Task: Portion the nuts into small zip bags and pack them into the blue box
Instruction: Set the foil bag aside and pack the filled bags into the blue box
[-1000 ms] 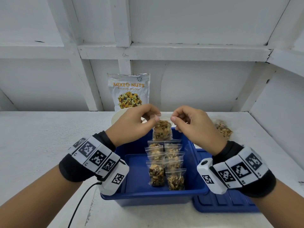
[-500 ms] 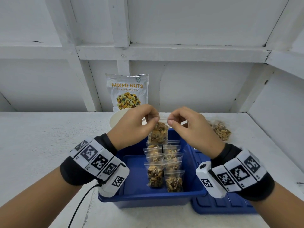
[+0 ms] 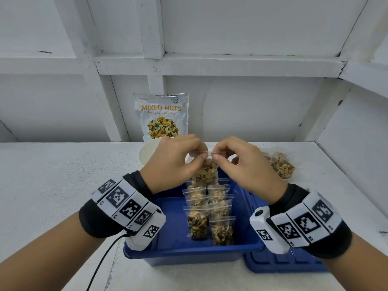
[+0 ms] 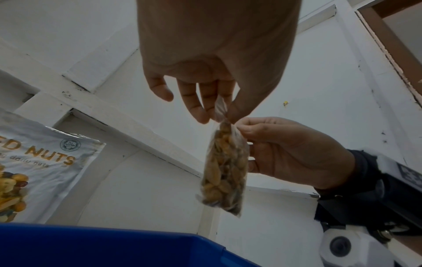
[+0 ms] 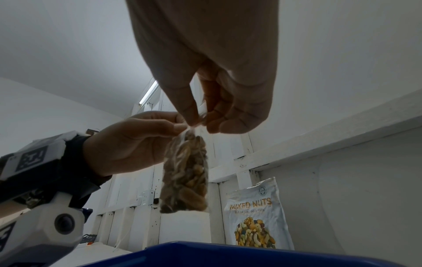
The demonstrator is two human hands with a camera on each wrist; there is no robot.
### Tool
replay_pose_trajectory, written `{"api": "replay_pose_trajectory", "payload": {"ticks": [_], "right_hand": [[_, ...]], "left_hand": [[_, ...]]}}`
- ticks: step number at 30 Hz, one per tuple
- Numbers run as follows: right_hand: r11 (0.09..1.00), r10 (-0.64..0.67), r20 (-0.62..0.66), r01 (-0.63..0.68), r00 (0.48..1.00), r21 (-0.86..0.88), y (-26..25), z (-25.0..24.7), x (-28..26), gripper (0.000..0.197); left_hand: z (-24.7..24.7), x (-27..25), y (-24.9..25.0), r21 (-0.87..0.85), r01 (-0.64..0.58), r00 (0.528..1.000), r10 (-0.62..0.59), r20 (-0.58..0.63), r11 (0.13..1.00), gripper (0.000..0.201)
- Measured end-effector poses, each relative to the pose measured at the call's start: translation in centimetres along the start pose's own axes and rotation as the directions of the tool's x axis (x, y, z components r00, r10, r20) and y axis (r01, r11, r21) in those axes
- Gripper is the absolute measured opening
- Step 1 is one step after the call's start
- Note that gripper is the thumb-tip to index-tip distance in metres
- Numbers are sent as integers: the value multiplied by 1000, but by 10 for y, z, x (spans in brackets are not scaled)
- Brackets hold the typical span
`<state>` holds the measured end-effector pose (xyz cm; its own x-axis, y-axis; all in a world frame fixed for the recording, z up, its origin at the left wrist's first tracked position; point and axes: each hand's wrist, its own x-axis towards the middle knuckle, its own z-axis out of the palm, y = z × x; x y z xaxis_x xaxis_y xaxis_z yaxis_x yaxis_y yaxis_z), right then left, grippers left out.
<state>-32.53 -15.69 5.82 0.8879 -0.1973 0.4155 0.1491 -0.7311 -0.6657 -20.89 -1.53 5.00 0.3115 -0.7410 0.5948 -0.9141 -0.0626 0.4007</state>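
My left hand (image 3: 174, 162) and right hand (image 3: 241, 164) pinch the top of one small clear bag of nuts (image 3: 204, 173) over the blue plastic box (image 3: 168, 225). At 6 o'clock inside stand two rows of packed bags (image 3: 210, 213); I cannot count them. The box's left half is bare.

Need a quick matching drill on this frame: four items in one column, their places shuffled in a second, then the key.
Items
1. held zip bag
2. mixed nuts pouch
3. blue lid
4. packed zip bags

Places
A. standing in the blue box
B. flat on the table, right of the box
C. pinched at its top by the left hand and the right hand
D. upright against the back wall

Pairs: 1-C, 2-D, 3-B, 4-A
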Motion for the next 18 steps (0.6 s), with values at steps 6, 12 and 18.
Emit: {"api": "replay_pose_trajectory", "payload": {"ticks": [6,12,18], "right_hand": [[999,-25,-5,25,1000,-36,1,1,-1,7],[999,-14,27,15,1000,-42,-2,3,-1,9],[998,43,117,-36,992,-56,-2,2,-4,8]], "left_hand": [[1,1,1,-87,40,999,-37,39,995,28],[-4,2,0,-15,-4,996,5,94,1000,31],[-4,3,5,35,-32,983,25,180,999,33]]}}
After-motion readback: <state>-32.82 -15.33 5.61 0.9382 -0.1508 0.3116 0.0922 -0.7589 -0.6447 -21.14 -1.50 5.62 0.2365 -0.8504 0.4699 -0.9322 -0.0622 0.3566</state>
